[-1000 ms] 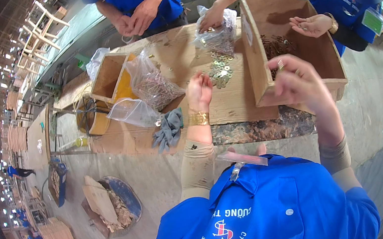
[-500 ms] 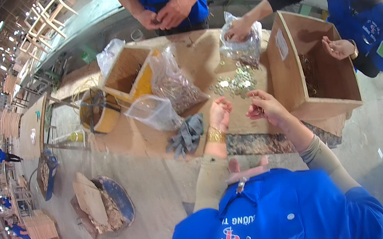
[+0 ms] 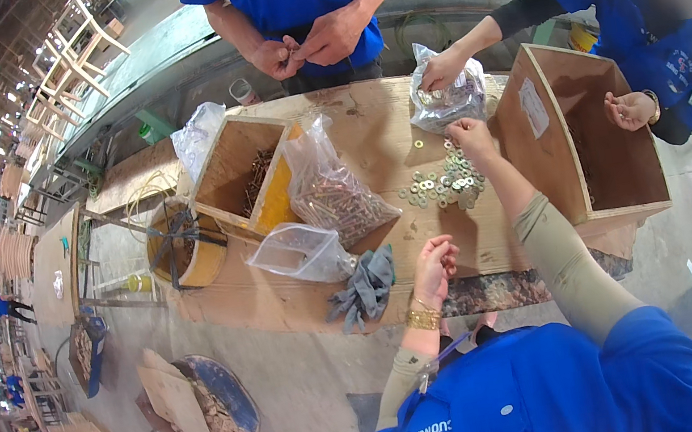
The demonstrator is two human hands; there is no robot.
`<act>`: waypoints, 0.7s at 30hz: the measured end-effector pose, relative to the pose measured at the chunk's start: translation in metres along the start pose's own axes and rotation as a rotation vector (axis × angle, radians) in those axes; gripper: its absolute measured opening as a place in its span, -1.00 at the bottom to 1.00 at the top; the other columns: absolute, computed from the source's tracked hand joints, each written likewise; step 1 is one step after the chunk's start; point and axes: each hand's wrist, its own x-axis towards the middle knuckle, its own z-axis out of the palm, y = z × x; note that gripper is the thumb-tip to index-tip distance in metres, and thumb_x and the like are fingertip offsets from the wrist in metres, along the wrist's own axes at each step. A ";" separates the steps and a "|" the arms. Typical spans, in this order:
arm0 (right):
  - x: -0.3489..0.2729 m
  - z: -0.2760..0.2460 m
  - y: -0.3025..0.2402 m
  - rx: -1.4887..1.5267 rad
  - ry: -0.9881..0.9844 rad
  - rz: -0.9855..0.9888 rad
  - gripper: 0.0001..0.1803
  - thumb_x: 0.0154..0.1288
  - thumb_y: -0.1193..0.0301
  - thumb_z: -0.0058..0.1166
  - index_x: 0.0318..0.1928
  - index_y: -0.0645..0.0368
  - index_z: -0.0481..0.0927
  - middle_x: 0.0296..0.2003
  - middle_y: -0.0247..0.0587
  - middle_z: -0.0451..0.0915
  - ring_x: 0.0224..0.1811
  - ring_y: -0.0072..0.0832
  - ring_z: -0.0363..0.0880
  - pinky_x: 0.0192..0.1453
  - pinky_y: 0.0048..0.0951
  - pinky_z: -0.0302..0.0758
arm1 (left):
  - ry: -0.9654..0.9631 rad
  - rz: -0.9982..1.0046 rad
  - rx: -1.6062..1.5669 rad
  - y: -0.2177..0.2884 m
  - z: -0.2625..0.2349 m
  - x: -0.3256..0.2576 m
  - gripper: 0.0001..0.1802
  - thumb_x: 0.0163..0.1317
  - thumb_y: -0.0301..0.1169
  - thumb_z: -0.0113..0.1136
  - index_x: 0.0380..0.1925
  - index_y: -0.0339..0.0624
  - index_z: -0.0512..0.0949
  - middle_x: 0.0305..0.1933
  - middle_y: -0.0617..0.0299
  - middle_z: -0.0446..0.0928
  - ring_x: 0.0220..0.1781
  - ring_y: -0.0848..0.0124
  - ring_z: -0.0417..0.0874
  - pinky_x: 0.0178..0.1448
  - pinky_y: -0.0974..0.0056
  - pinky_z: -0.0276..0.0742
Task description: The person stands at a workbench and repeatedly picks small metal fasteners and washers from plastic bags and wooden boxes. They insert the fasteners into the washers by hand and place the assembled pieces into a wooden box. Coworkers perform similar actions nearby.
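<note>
My right arm reaches forward across the bench (image 3: 486, 243), forearm angled leftward. The right hand (image 3: 472, 140) points down, fingers bunched, by the far edge of a loose pile of metal washers (image 3: 452, 183) and near a clear bag (image 3: 439, 116); I cannot tell whether it pinches anything. My left hand (image 3: 436, 269) (gold bracelet (image 3: 423, 318) at its wrist) is nearer me, fingers half curled, contents unclear.

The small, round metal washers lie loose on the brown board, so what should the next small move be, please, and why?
Probably pinch a few of the small, round metal washers with the bare right hand: it is close by the pile's far edge, whereas the bare, half-curled left hand is farther off.
</note>
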 end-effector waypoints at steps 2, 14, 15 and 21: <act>0.031 0.000 0.002 -0.273 0.108 -0.115 -0.82 0.01 0.35 0.05 -0.44 0.19 0.60 -0.55 -0.19 0.57 -0.52 -0.42 0.52 -0.39 -0.40 0.40 | 0.003 0.016 0.007 0.005 0.001 -0.004 -0.87 0.20 -0.43 -0.04 -0.25 -0.15 0.41 -0.48 0.30 0.47 -0.58 0.63 0.42 -0.55 0.53 0.30; 0.129 0.039 -0.025 -0.969 0.024 -0.230 -0.82 0.00 0.35 0.01 -0.38 0.06 0.62 -0.41 -0.04 0.57 -0.29 -0.18 0.55 -0.26 -0.23 0.46 | 0.082 0.061 -0.026 0.010 -0.020 -0.040 -0.87 0.19 -0.45 -0.02 -0.27 -0.21 0.44 -0.45 0.30 0.47 -0.59 0.66 0.40 -0.57 0.58 0.25; 0.134 0.040 -0.024 -0.998 0.017 -0.219 -0.83 -0.01 0.36 0.02 -0.39 0.08 0.62 -0.41 -0.04 0.57 -0.28 -0.17 0.55 -0.26 -0.23 0.46 | 0.087 0.058 -0.039 0.009 -0.022 -0.044 -0.87 0.19 -0.45 -0.02 -0.27 -0.22 0.44 -0.46 0.30 0.47 -0.59 0.66 0.39 -0.57 0.58 0.25; 0.142 0.049 -0.021 -1.294 -0.137 -0.091 -0.68 -0.11 0.32 0.18 -0.25 0.10 0.60 -0.18 -0.10 0.55 -0.08 -0.26 0.52 -0.06 -0.28 0.47 | 0.125 0.064 -0.066 0.002 -0.032 -0.056 -0.86 0.19 -0.46 -0.02 -0.27 -0.25 0.44 -0.46 0.27 0.48 -0.59 0.65 0.38 -0.57 0.56 0.24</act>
